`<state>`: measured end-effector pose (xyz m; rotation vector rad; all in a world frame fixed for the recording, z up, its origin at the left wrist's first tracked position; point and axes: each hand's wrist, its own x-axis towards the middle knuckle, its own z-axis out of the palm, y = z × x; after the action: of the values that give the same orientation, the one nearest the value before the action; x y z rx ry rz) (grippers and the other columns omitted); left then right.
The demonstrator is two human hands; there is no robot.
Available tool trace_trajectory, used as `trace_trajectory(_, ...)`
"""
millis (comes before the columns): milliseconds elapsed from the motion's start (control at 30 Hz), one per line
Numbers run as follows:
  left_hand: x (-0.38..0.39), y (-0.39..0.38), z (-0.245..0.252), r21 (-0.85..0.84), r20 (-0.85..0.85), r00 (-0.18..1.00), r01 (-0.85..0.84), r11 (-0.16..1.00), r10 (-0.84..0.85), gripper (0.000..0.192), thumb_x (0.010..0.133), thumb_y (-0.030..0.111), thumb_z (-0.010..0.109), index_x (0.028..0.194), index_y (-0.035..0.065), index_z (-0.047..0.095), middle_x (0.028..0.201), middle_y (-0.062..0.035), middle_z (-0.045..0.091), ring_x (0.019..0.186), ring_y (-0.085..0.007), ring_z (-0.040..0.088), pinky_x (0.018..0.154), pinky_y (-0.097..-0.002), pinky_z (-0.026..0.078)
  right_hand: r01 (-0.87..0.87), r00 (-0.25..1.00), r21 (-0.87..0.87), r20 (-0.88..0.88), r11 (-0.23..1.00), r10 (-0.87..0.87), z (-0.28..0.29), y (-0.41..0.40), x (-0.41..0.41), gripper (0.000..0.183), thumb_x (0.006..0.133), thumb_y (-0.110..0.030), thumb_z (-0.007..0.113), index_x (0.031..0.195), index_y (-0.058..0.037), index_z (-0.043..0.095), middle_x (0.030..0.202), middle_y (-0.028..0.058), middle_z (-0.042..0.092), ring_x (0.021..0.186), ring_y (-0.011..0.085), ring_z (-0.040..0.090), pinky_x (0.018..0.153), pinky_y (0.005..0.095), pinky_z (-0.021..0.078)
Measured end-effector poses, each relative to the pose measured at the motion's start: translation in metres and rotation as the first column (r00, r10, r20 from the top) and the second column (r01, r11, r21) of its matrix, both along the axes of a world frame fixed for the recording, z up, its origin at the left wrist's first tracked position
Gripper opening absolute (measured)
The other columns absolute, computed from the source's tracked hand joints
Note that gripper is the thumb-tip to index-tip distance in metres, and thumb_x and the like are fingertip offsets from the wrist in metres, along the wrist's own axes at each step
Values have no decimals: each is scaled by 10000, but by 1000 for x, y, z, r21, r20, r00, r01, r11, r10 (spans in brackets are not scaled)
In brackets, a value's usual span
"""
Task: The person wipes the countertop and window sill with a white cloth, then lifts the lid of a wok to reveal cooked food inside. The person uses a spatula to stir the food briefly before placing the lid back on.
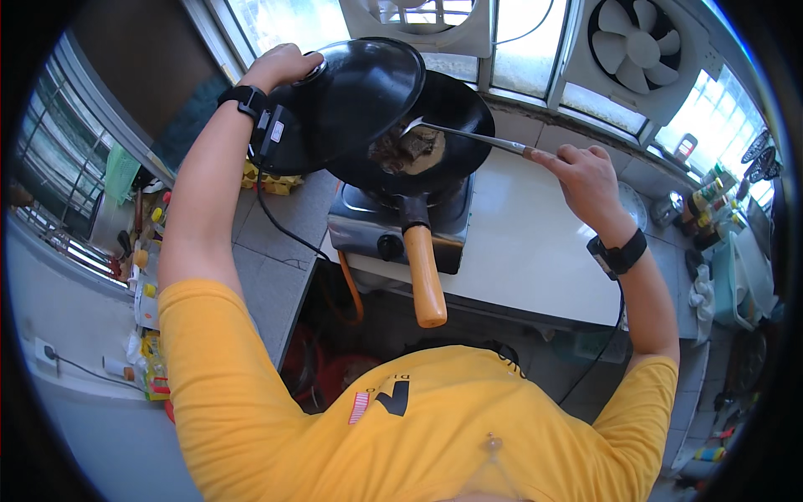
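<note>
My left hand [282, 66] grips the knob of a dark wok lid [370, 88], which is raised and tilted over the left part of the wok. The black wok [467, 119] sits on a steel gas stove [357, 219], its wooden handle [425, 276] pointing towards me. My right hand [580, 179] holds a long-handled metal spatula or ladle [477, 137] by its handle end. The tool's head touches or hangs just over brown pieces of food [417, 147] in the wok, beside pale brown liquid. The lid hides part of the wok's left side.
An orange hose [350, 285] hangs below the stove. A white counter [533, 245] extends to the right, with a plate [630, 201], bottles [706, 197] and a light green container [731, 276] beyond. Exhaust fans [640, 47] are set in the windows behind. A black cable [276, 219] runs from my left wrist.
</note>
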<state>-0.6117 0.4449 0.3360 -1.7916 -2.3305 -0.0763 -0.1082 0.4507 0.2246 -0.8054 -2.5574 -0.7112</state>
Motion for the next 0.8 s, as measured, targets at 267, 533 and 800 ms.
trace_trajectory(267,-10,-17,13,49,85,993,-86,995,82,681,842,556,443,928,-76,682,930,-306,658,909,-420,643,844,-424,486,-1,994,-23,-108,1000,-2,-3,13,-29,474,841,1,572,1209,-292,631,826,-8,582,773,162,592,778,337,393)
trace_trajectory(533,-55,-97,5,52,224,945,-257,965,239,694,839,553,431,923,-95,663,904,-317,648,879,-415,643,818,-434,479,-28,999,2,-38,1000,28,-5,18,-26,457,858,1,564,1193,-299,642,835,-9,593,748,155,576,773,333,382)
trace_trajectory(800,-78,-197,-42,-36,322,841,-447,894,434,698,830,543,466,957,-120,646,962,-340,630,966,-443,615,877,-419,465,-82,996,40,-41,996,84,19,-7,32,401,856,-26,618,1183,-256,655,826,27,593,782,160,581,807,332,379)
